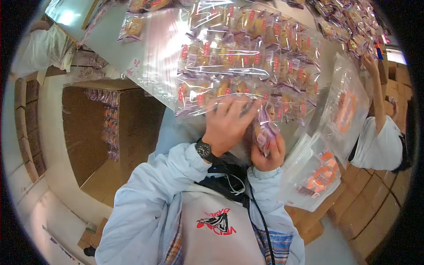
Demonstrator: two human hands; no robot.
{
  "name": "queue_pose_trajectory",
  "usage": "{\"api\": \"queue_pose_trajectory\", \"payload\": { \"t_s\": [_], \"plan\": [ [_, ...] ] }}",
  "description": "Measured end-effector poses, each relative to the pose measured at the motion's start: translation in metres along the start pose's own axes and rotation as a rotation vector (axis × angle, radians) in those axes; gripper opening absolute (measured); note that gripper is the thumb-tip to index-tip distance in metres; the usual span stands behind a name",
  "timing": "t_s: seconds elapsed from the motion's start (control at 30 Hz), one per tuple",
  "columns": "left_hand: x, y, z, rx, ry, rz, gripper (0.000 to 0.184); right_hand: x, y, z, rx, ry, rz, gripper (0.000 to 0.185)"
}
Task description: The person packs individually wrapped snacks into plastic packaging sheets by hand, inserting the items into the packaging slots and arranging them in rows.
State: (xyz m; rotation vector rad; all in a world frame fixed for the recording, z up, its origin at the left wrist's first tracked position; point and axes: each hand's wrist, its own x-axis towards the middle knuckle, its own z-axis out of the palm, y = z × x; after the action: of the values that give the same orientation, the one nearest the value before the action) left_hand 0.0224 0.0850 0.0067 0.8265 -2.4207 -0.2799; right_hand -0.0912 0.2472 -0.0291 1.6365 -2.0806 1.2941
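My left hand [227, 126], with a black watch on its wrist, rests palm down at the near edge of a clear plastic bag [203, 110]. Its fingers are spread over the film and its thumb is hidden. The bag holds rows of small wrapped snacks with red labels. My right hand [269, 153] grips a snack packet [264, 131] in purple and clear wrapping, close to the bag's near edge and beside my left fingertips. More filled clear bags [221, 55] lie behind in rows.
Flat clear bags with orange print [320, 174] lie at the right. Loose packets [349, 22] are heaped at the far right, where another person's arm [376, 88] reaches in. An open carton [112, 132] stands left, below the table edge. A stack of flat plastic bags [161, 53] lies on the table.
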Motion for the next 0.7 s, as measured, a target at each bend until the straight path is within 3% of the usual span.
{"api": "queue_pose_trajectory", "payload": {
  "t_s": [0.23, 0.4, 0.7],
  "plan": [
    [0.003, -0.001, -0.007, -0.051, 0.023, 0.0, 0.046, 0.042, -0.002, -0.001, -0.354, 0.078, -0.031, 0.062],
    [0.004, -0.001, -0.011, -0.078, 0.036, -0.023, 0.046, 0.031, 0.003, 0.01, -0.103, 0.113, 0.019, 0.057],
    [0.005, -0.005, -0.012, -0.099, 0.101, 0.015, 0.035, 0.029, 0.001, 0.028, -0.115, 0.25, 0.199, 0.058]
  ]
}}
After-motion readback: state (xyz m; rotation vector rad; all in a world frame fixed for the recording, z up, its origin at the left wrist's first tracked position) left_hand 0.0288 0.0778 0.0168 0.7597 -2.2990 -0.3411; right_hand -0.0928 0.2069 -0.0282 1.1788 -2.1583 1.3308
